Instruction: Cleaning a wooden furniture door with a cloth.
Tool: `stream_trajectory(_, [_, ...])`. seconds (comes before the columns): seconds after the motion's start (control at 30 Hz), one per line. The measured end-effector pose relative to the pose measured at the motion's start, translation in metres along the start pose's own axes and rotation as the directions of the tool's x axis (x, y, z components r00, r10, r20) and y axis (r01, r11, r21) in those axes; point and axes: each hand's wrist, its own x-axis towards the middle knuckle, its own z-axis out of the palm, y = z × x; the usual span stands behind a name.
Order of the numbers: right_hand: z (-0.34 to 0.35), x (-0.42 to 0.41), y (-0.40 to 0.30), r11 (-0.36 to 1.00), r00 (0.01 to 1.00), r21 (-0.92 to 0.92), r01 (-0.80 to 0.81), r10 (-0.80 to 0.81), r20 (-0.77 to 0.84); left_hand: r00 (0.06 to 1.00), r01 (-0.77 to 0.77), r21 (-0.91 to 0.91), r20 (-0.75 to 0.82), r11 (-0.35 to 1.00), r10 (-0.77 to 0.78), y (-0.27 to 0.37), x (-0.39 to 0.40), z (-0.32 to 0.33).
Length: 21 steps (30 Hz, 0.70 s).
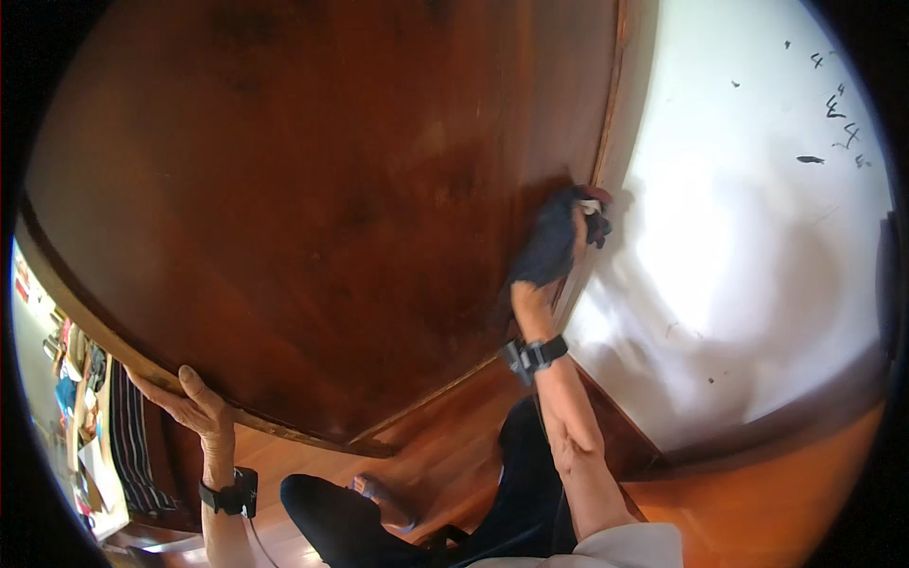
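Note:
My left hand (188, 408) holds the edge of a large dark brown wooden panel (319, 213), which looks like a door, at lower left, its thumb on the panel's face. At the panel's right side my right hand (568, 224) is wrapped around a bunched dark blue cloth (550, 238). The cloth lies against the panel close to its narrow edge trim (611, 128). Something reddish and something pale show at the top of the bundle. Black straps with small devices are on both wrists.
A white wall (738, 248) with dark marks stands on the right. Below are the wooden floor (440, 426) and a sandalled foot (383, 500). Shelves with assorted items (85, 397) and a striped dark cloth (135, 440) are at far left.

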Motion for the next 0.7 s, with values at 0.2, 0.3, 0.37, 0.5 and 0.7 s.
stream_trajectory(0.2, [0.066,-0.003,-0.116,0.708,0.598,-0.010,0.706,-0.590,0.542,1.000,0.020,-0.067,-0.020,0.998,-0.022,-0.006,-0.001,-0.003])
stream_trajectory(0.3, [0.078,0.034,-0.118,0.880,0.636,0.179,0.439,-0.446,0.630,1.000,0.024,-0.038,-0.002,0.999,-0.024,0.000,-0.001,0.002])
stream_trajectory(0.37, [0.080,0.063,-0.119,0.762,0.635,0.057,0.645,-0.576,0.515,1.000,0.024,0.015,0.005,1.000,-0.024,-0.005,-0.003,-0.006])
stream_trajectory(0.5, [0.064,0.109,-0.106,0.710,0.682,-0.104,0.697,-0.612,0.400,0.998,0.067,0.044,0.005,0.997,-0.067,-0.003,-0.004,-0.005])
stream_trajectory(0.7, [0.026,0.100,-0.046,0.611,0.687,-0.315,0.727,-0.646,0.333,0.989,0.145,0.053,-0.042,0.988,-0.143,0.027,0.005,0.003])
